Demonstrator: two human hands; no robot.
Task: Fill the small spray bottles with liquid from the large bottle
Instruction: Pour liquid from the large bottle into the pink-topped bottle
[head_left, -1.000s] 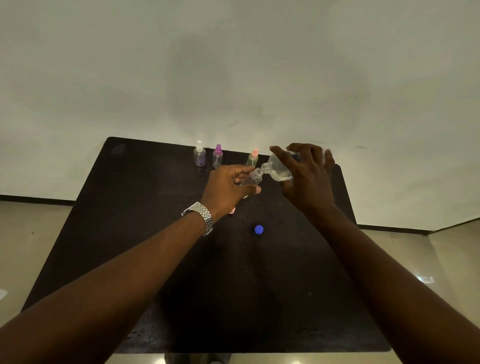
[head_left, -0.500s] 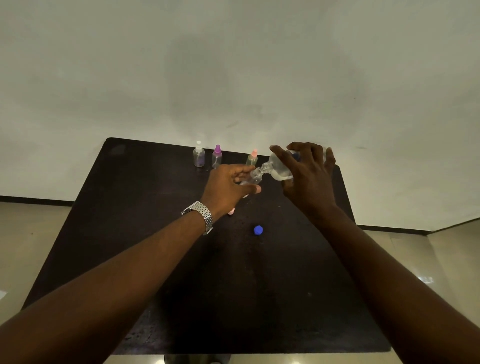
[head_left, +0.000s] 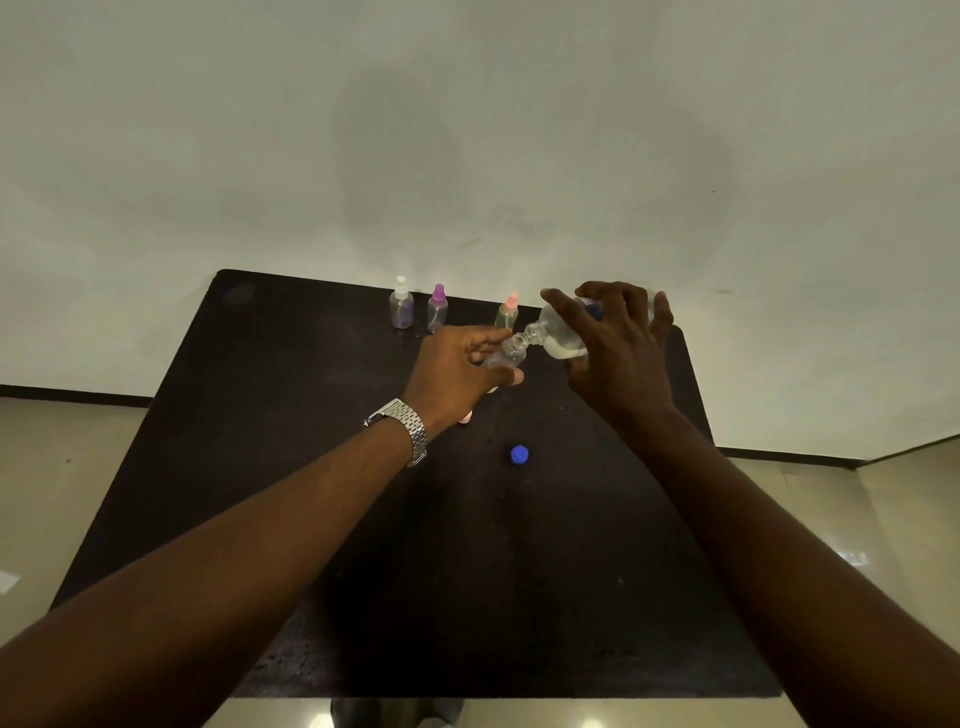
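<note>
Clear plastic large bottle (head_left: 563, 332), tilted in our right hand (head_left: 621, 358), meets the uncapped small spray bottle (head_left: 506, 358) gripped by our left hand (head_left: 457, 371), twelve o'clock above the blue cap (head_left: 519, 454) on the bench (head_left: 291, 426).

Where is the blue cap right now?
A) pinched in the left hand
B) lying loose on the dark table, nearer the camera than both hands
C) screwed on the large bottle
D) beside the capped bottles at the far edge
B: the blue cap lies alone on the table, nearer than the left hand and right hand.
</note>
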